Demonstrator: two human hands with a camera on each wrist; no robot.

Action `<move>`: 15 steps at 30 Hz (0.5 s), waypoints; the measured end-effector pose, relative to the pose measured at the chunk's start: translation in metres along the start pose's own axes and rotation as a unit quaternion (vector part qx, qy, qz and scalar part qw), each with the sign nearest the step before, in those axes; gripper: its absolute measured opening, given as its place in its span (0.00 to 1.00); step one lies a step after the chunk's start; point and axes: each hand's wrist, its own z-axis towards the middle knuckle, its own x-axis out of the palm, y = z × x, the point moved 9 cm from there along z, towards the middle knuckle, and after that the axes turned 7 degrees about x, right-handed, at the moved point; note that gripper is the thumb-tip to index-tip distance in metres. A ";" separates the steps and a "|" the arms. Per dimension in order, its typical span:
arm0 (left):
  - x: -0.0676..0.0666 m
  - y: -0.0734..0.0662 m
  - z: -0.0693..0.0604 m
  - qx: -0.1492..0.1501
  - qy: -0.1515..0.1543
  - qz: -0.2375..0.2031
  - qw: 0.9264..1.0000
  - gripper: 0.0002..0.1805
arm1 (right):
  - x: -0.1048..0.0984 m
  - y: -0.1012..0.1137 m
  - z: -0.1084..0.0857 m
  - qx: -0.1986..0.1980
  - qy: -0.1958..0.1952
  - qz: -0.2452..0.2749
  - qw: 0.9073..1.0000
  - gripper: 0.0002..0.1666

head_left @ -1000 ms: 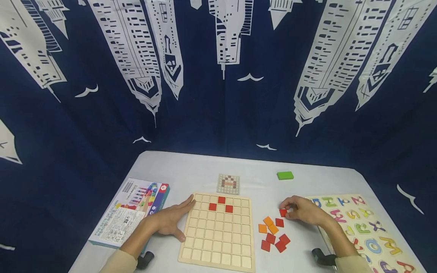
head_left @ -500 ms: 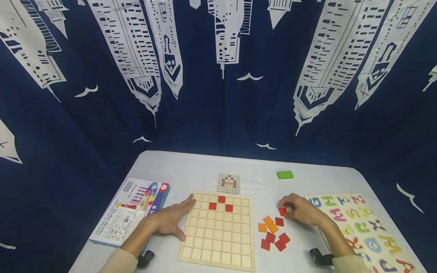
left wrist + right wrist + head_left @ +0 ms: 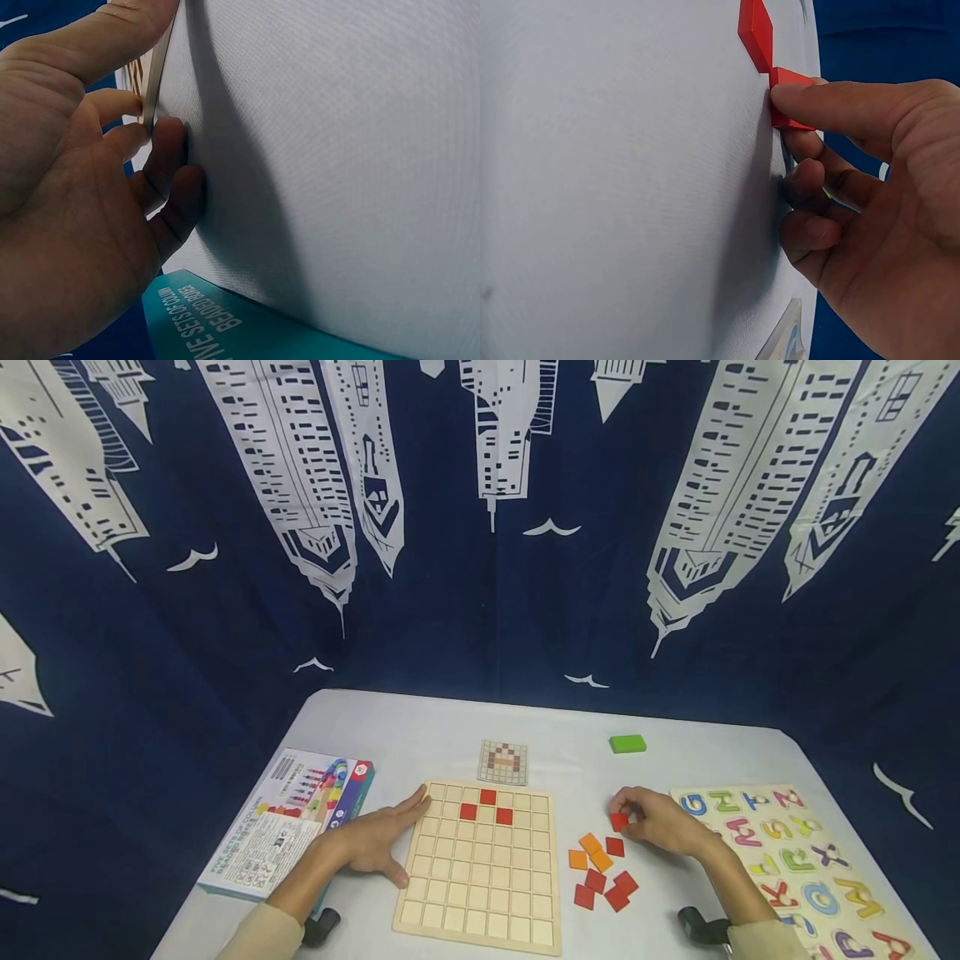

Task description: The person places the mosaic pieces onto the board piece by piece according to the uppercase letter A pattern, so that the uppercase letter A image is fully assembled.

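My left hand (image 3: pixel 375 841) rests at the left edge of a wooden grid board (image 3: pixel 476 874), thumb and fingers spread against its side. Three red square tiles (image 3: pixel 504 816) sit in cells near the board's top. To the right of the board, my right hand (image 3: pixel 663 822) pinches one red square tile (image 3: pixel 792 99) between thumb and fingertips, low over the white table. In the right wrist view, another red tile (image 3: pixel 756 34) lies just beyond it. Several loose red tiles (image 3: pixel 584 896) and three orange tiles (image 3: pixel 577 859) lie between the board and that hand.
A small patterned card (image 3: pixel 502 762) lies behind the board. A green block (image 3: pixel 627 744) is at the back right. A printed box (image 3: pixel 277 827) lies left, and a letter puzzle board (image 3: pixel 817 860) lies right, under my right forearm.
My right hand has shifted very slightly left and away from me with the red tile. The left hand and the board stay in place.
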 end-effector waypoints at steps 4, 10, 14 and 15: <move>0.000 -0.001 0.000 0.000 0.001 -0.007 1.000 0.66 | 0.000 0.000 0.001 0.003 0.000 0.005 1.000 0.15; 0.000 0.000 0.000 0.003 -0.003 -0.007 1.000 0.66 | 0.000 -0.001 -0.001 0.004 -0.006 0.004 1.000 0.12; -0.001 0.000 0.000 0.004 -0.004 -0.008 1.000 0.66 | -0.001 -0.001 -0.001 -0.002 -0.015 -0.007 1.000 0.12; -0.001 0.000 0.000 0.004 -0.004 -0.008 1.000 0.66 | -0.002 0.000 -0.001 -0.003 -0.016 -0.008 1.000 0.12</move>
